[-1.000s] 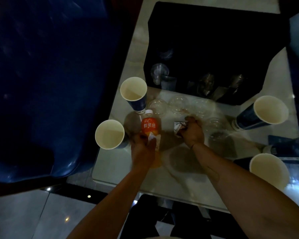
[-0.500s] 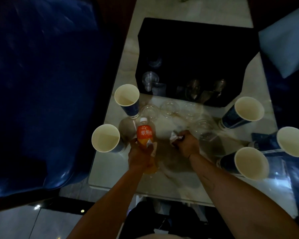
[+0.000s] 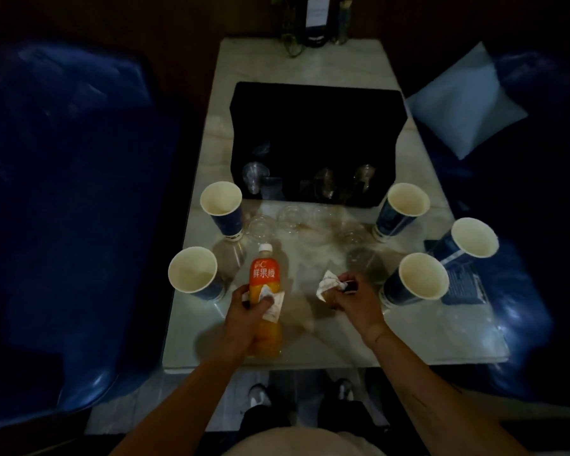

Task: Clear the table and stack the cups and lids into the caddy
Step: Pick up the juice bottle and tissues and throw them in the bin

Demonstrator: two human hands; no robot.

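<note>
At the near edge of the pale marble bench (image 3: 310, 70), the left hand (image 3: 249, 315) has its grip closed around an orange plastic juice bottle (image 3: 264, 284) and a scrap of white paper, and the right hand (image 3: 352, 299) is closed on crumpled white paper (image 3: 328, 284). Farther on, five blue paper cups with white insides stand open: two (image 3: 193, 269) (image 3: 221, 199) along the left edge, three (image 3: 423, 276) (image 3: 407, 200) (image 3: 473, 238) along the right, with clear plastic lids (image 3: 292, 217) lying between them. Behind the lids sits the black caddy (image 3: 313, 126), across the middle of the bench.
</note>
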